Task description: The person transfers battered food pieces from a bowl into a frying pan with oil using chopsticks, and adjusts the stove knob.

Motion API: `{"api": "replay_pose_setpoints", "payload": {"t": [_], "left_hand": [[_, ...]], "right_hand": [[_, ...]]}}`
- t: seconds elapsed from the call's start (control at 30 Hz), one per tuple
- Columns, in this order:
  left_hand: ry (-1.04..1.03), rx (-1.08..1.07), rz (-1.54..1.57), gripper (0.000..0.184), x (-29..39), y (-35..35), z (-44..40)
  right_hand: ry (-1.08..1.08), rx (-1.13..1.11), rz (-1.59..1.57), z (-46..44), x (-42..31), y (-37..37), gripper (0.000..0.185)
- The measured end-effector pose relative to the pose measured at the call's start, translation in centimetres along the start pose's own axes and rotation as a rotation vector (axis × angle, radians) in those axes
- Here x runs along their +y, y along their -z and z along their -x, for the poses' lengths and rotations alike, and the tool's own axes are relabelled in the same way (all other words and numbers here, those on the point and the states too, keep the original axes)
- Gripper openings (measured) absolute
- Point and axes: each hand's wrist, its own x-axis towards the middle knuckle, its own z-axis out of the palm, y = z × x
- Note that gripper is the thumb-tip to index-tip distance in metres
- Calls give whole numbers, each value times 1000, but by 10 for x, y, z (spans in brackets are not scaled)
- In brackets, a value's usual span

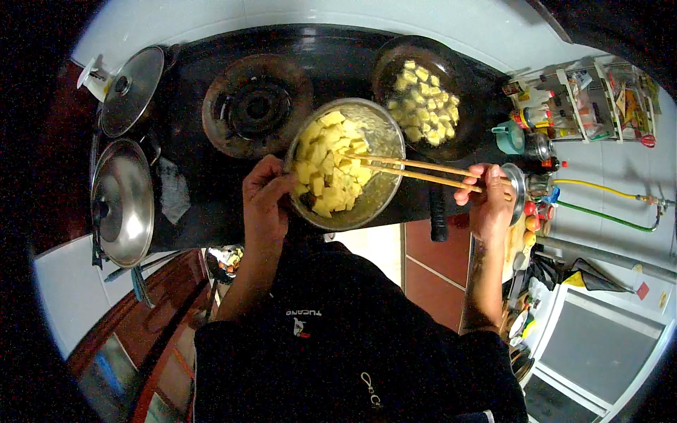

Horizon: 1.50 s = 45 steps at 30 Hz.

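My left hand (pixel 269 190) grips the left rim of a metal bowl (pixel 384 190) that holds many yellow pieces of food (pixel 326 166). In my right hand (pixel 486 204) is a pair of long wooden chopsticks (pixel 423 170), their tips among the yellow pieces. Up and to the right of the bowl, a dark wok (pixel 391 60) holds more yellow pieces (pixel 427 106) in bubbling oil.
An unused round burner (pixel 257 109) lies left of the bowl. Two lidded pans (pixel 130 92) stand at the far left beside a grey cloth (pixel 174 190). The wok's handle (pixel 438 211) points toward me. Bottles and a teal cup (pixel 508 137) line the right side, below a rack (pixel 592 102).
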Motion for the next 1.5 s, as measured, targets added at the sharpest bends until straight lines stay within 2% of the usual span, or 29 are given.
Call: {"api": "replay_pose_setpoints", "payload": {"t": [0.07, 0.17, 0.33, 0.57, 0.7, 0.83, 0.9, 0.97, 1.03, 1.07, 1.2, 1.33, 1.43, 1.5], "left_hand": [[-5, 7, -24, 13, 0, -2, -1], [5, 27, -22, 14, 4, -8, -1], [14, 35, -19, 14, 7, -7, -6], [20, 49, 32, 11, 9, -10, -8], [47, 82, 74, 11, 5, -1, -16], [78, 221, 108, 12, 10, -11, -19], [76, 235, 109, 13, 13, -6, -18], [73, 258, 129, 14, 15, -5, -19], [73, 291, 166, 15, 17, -4, -20], [79, 275, 171, 15, 17, -1, -21], [77, 262, 183, 16, 17, 5, -22], [82, 324, 166, 14, 25, -3, -18], [70, 183, 168, 11, 18, 13, -23], [36, 210, 150, 10, 17, 14, -23]], "right_hand": [[-12, -34, 21, -5, 2, 3, 34], [-81, 48, -12, -11, 8, 1, 35], [-306, 141, -129, -21, 35, 6, 30], [-396, 195, -315, -25, 54, 12, 30], [-365, 185, -404, -33, 43, 19, 30], [-149, 163, -476, -63, 40, 40, 30], [77, 158, -324, -78, 42, 32, 31], [149, 299, -29, -85, 44, 12, 35], [380, 292, 297, -99, 66, 4, 36], [344, 238, 226, -97, 69, -6, 34], [395, 91, 455, -103, 80, -23, 29], [382, 81, 425, -100, 70, -37, 29], [452, 111, 382, -103, 63, -27, 29], [520, 171, 360, -107, 57, -13, 31]]}}
